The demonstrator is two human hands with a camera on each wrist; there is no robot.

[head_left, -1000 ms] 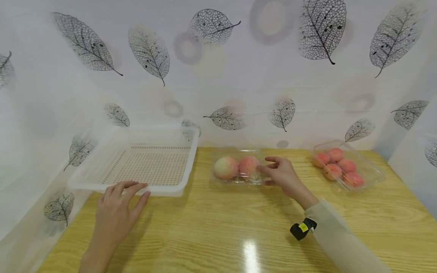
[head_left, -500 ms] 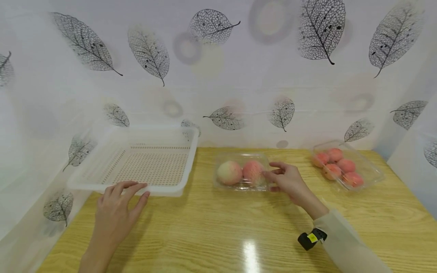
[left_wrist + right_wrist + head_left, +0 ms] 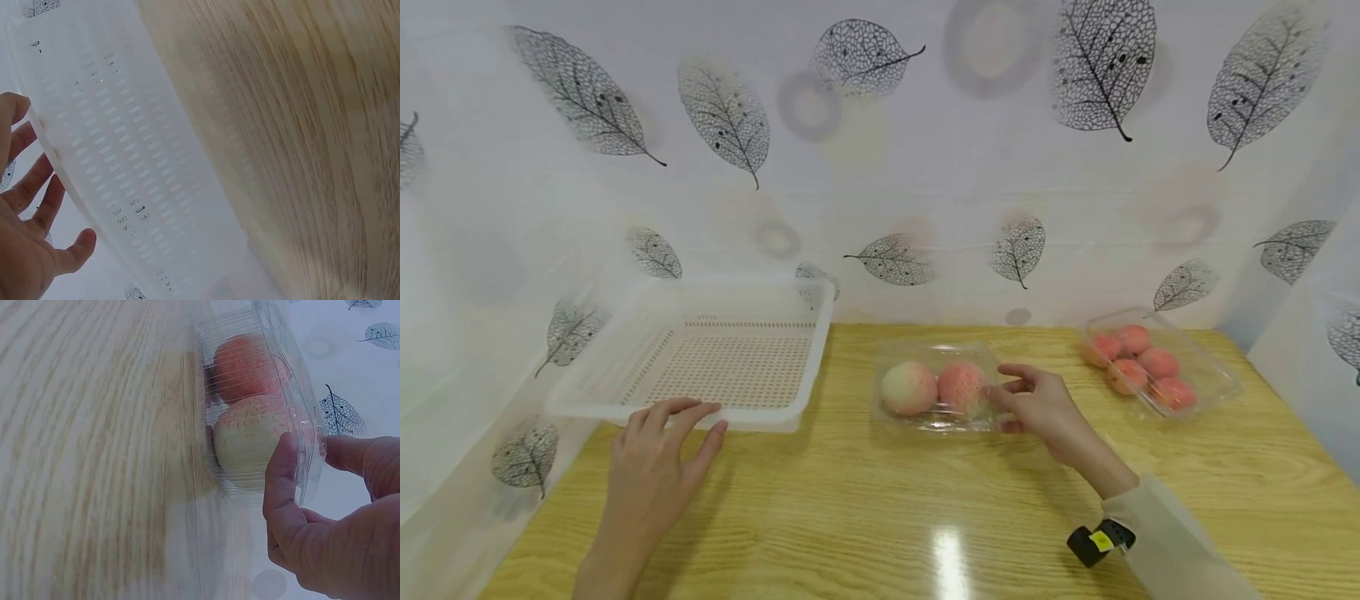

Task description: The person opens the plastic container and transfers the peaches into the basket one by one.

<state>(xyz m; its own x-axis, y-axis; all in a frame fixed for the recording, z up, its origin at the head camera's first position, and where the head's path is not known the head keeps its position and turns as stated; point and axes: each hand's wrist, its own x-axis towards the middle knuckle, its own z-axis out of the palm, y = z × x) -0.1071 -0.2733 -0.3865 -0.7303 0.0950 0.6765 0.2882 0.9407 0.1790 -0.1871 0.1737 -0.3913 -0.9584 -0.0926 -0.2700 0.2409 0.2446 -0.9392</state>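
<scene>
A clear plastic fruit box (image 3: 936, 350) with two peaches inside, one pale (image 3: 909, 388) and one pinker (image 3: 962, 387), sits mid-table. My right hand (image 3: 1041, 412) grips its right end; in the right wrist view thumb and fingers pinch the box's edge (image 3: 300, 419). To the left stands a white slotted plastic basket (image 3: 808, 367). My left hand (image 3: 651, 467) rests its fingertips on the basket's near rim, the thumb spread apart. The left wrist view has those fingers (image 3: 47, 212) at the rim from outside, loosely bent.
Toward the back right stands another clear plastic box (image 3: 1213, 387), holding several small pinkish-red peaches (image 3: 1157, 363). Behind the wooden table (image 3: 835, 517) hangs a white leaf-patterned sheet (image 3: 880, 183). A small black camera (image 3: 1097, 542) is strapped at the right wrist.
My right hand has drawn the fruit box with the two peaches toward the near side and slightly right. The left hand and the basket have kept their places.
</scene>
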